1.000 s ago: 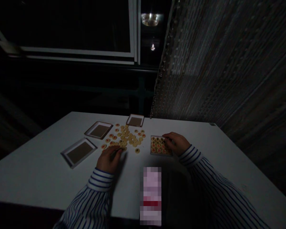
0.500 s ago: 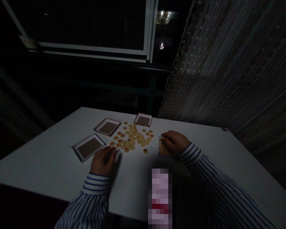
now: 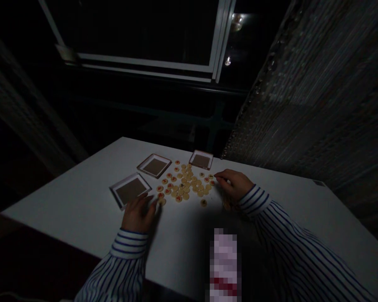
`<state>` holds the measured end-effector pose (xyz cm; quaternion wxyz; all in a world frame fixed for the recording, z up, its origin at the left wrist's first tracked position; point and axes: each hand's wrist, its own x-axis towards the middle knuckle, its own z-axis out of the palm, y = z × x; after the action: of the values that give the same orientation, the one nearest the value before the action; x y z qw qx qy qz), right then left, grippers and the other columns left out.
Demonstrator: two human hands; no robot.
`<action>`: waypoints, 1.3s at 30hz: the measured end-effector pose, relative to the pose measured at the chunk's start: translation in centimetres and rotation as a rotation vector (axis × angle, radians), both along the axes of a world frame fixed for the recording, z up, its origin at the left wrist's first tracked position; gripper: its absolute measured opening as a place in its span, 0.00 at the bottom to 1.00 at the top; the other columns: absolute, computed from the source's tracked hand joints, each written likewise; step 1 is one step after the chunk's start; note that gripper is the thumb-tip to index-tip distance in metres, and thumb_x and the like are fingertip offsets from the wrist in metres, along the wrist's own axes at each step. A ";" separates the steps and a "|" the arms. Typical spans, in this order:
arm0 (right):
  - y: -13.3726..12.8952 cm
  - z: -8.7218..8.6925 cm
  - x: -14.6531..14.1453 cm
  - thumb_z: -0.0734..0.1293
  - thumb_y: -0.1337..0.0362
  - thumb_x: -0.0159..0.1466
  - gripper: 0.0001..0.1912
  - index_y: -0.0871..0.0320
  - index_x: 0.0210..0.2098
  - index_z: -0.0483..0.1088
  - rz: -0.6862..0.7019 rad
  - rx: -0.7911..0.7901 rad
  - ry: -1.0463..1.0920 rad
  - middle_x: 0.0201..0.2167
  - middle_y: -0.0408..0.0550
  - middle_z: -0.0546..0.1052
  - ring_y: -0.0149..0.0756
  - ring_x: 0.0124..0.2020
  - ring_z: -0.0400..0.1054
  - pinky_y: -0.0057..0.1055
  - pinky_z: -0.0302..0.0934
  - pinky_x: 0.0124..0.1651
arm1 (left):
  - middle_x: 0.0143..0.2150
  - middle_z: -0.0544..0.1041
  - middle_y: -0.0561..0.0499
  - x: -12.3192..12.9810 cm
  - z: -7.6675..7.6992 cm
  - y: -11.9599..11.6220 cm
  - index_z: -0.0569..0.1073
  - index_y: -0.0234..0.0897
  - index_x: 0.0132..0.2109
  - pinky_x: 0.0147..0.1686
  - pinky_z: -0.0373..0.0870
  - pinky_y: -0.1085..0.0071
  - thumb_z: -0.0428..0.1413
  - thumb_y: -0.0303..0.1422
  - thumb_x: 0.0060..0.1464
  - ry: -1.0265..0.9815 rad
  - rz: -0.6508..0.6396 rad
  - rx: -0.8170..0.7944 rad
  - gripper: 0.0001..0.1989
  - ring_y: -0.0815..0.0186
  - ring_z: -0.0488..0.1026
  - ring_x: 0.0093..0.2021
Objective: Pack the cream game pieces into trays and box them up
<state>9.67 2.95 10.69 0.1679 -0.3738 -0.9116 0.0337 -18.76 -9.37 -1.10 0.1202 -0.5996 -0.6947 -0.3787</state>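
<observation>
Several round wooden pieces [image 3: 193,183], some with red or black characters and others plain, lie scattered on the white table [image 3: 176,235]. My left hand [image 3: 140,212] rests low at the left of the pieces with fingers apart, its fingertips near a plain piece [image 3: 162,201] and the front tray. My right hand [image 3: 234,184] is at the right edge of the spread, its fingertips beside a black-marked piece [image 3: 211,177]; nothing shows as held. Under my right hand, a small box with pieces [image 3: 227,206] is mostly hidden in shadow.
Three shallow open trays stand around the pieces: one at front left [image 3: 130,191], one behind it [image 3: 154,165] and one at the back [image 3: 201,160]. A bead curtain [image 3: 315,96] hangs at the right. A dark window [image 3: 145,63] is beyond the table.
The view has shifted, so the table lies further right. My right hand has moved from over the small box toward the scattered pieces. Beside my left fingertips a plain piece now shows.
</observation>
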 end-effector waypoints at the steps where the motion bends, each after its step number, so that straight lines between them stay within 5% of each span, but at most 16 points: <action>1: 0.0 -0.2 -0.5 0.55 0.63 0.60 0.15 0.60 0.40 0.69 0.019 -0.003 -0.017 0.35 0.49 0.73 0.34 0.36 0.65 0.30 0.58 0.41 | 0.40 0.73 0.43 -0.1 -0.1 0.0 0.73 0.34 0.37 0.41 0.65 0.61 0.47 0.42 0.49 0.012 0.004 0.005 0.17 0.59 0.69 0.40; 18: -1.3 -3.2 -7.6 0.53 0.63 0.60 0.14 0.57 0.40 0.67 0.195 -0.018 -0.310 0.36 0.49 0.72 0.37 0.40 0.64 0.35 0.52 0.42 | 0.41 0.74 0.44 -2.5 -0.7 2.5 0.72 0.34 0.40 0.42 0.65 0.61 0.46 0.37 0.51 0.171 -0.068 -0.123 0.15 0.58 0.68 0.42; 39: -1.4 -5.4 -10.1 0.54 0.64 0.59 0.13 0.59 0.34 0.69 0.281 -0.043 -0.352 0.33 0.50 0.73 0.37 0.37 0.65 0.33 0.54 0.37 | 0.43 0.74 0.47 -3.5 0.8 6.5 0.70 0.42 0.43 0.47 0.58 0.58 0.46 0.34 0.49 0.146 -0.247 -0.465 0.14 0.60 0.67 0.45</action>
<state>-0.39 1.57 5.32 -0.0083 -0.2467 -0.9690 0.0104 -22.22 -2.85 -0.25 -0.0182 -0.7172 -0.6739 -0.1764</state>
